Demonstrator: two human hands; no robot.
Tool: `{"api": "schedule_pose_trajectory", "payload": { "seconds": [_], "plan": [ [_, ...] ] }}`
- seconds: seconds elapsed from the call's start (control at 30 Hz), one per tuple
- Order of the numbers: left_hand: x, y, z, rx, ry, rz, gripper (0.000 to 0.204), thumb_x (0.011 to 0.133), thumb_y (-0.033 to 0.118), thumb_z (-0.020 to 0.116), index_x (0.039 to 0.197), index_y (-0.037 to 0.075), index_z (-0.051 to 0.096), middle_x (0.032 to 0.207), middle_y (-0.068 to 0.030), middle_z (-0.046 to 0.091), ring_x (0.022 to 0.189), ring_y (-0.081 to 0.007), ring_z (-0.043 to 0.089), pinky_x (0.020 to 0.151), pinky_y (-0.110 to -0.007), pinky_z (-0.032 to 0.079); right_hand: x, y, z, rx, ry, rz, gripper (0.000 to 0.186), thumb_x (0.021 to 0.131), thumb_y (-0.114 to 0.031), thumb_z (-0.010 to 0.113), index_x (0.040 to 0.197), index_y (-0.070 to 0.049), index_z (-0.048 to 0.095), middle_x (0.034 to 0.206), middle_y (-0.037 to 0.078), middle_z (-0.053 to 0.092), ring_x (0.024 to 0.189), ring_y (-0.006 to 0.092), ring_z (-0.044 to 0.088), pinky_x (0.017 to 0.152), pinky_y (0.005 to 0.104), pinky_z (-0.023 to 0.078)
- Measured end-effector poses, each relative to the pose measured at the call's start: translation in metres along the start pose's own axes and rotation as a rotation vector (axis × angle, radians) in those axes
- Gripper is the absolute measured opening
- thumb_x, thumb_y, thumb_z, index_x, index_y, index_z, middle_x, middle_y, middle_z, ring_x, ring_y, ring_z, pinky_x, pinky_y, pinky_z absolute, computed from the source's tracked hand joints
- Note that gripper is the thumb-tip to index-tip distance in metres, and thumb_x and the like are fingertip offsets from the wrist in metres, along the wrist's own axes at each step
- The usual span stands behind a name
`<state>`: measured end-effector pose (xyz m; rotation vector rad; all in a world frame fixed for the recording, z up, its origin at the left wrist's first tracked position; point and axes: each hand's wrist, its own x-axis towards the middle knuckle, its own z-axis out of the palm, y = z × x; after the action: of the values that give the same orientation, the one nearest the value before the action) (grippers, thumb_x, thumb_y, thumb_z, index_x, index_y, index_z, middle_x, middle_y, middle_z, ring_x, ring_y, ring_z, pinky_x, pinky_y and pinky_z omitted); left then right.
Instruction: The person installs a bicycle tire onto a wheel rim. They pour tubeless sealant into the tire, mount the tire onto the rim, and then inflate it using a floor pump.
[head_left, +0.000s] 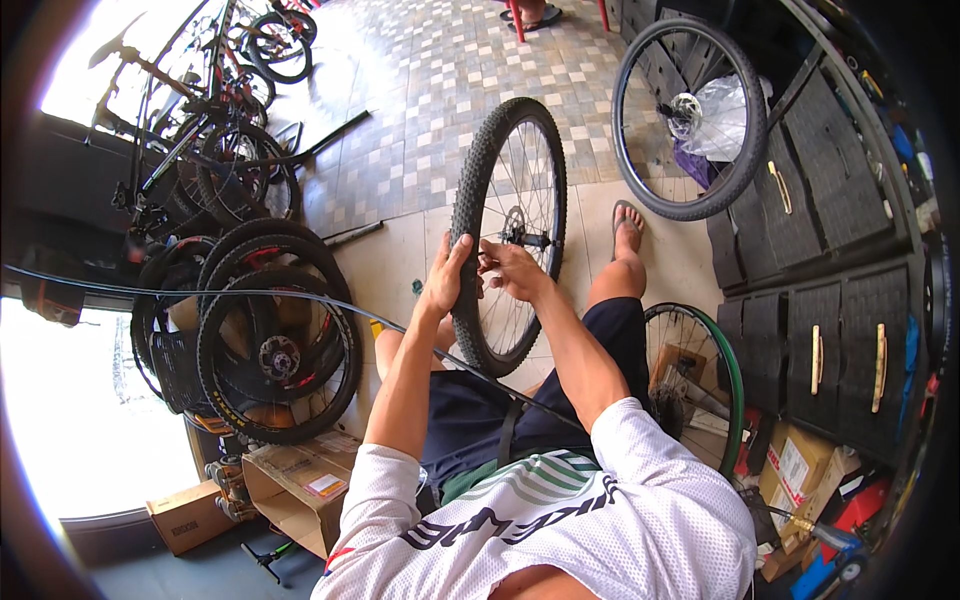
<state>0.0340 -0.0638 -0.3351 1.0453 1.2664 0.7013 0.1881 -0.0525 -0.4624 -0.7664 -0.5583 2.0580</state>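
A bicycle wheel (466, 205) with a knobby black tyre stands upright in front of me, between my legs. My left hand (447, 275) is wrapped against the left side of its tyre, thumb on the tread. On the spoke side, my right hand (512, 272) has its fingers curled close to the inner edge of the rim. What those fingers pinch is too small and too shaded to make out. The wheel's hub (525, 238) shows just beyond my right hand. A thin grey-blue hose (250, 293) runs from the left, passing under my forearms and across my lap.
Several wheels (280, 355) and parked bicycles (200, 150) crowd the left. Another wheel (742, 180) leans against dark drawers (815, 170) at right. A green-tyred wheel (738, 390) stands by my right hip. Cardboard boxes (300, 485) lie low at left.
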Motion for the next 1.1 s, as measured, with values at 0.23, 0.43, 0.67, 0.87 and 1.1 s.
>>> {"api": "schedule_pose_trajectory", "payload": {
  "seconds": [0.23,0.43,0.67,0.87,1.1],
  "plan": [
    [-0.001,-0.007,-0.007,-0.005,-0.011,0.024,0.093,0.099,0.056,0.061,0.159,-0.001,0.018,0.081,-0.0117,0.062,0.054,-0.0207,0.062,0.049,-0.032,0.052,-0.017,0.001,0.007,0.088,-0.103,-0.083,0.027,0.101,-0.043,0.065,0.108,-0.018,0.068,0.094,-0.005,0.066,0.093,0.0103,0.064,0.068,0.0291,0.050],
    [-0.002,-0.004,-0.002,0.013,0.037,0.002,0.096,0.099,0.056,0.062,0.159,-0.002,0.016,0.079,-0.0102,0.060,0.055,-0.0202,0.062,0.049,-0.033,0.052,-0.006,0.012,0.009,0.108,-0.050,-0.127,0.028,0.101,-0.043,0.066,0.105,-0.015,0.069,0.095,-0.005,0.067,0.090,0.0094,0.064,0.062,0.0265,0.048],
    [0.001,-0.007,0.002,-0.085,-0.007,-0.014,0.079,0.103,0.050,0.059,0.161,0.016,0.019,0.084,-0.0094,0.061,0.056,-0.0209,0.061,0.048,-0.035,0.052,-0.011,0.024,-0.001,0.234,-0.116,-0.218,0.027,0.097,-0.042,0.071,0.109,-0.019,0.066,0.095,-0.002,0.070,0.097,0.0149,0.066,0.080,0.0362,0.052],
    [0.022,-0.013,0.000,-0.006,0.079,0.022,0.059,0.104,0.049,0.057,0.147,0.013,0.040,0.091,-0.0080,0.061,0.062,-0.0184,0.061,0.049,-0.037,0.054,-0.011,-0.007,0.009,-0.205,0.090,-0.140,0.039,0.101,-0.047,0.061,0.127,-0.018,0.063,0.105,0.003,0.069,0.093,0.0173,0.070,0.074,0.0380,0.057],
    [0.050,0.028,-0.008,0.884,0.384,0.356,0.056,0.100,0.051,0.055,0.120,-0.001,0.051,0.096,-0.0302,0.068,0.093,-0.0508,0.066,0.081,-0.054,0.051,-0.248,-0.253,0.039,-1.394,0.747,-0.704,0.048,0.094,-0.034,0.069,0.131,-0.005,0.060,0.111,0.024,0.071,0.105,0.0410,0.069,0.088,0.0495,0.055]
  ]
}}
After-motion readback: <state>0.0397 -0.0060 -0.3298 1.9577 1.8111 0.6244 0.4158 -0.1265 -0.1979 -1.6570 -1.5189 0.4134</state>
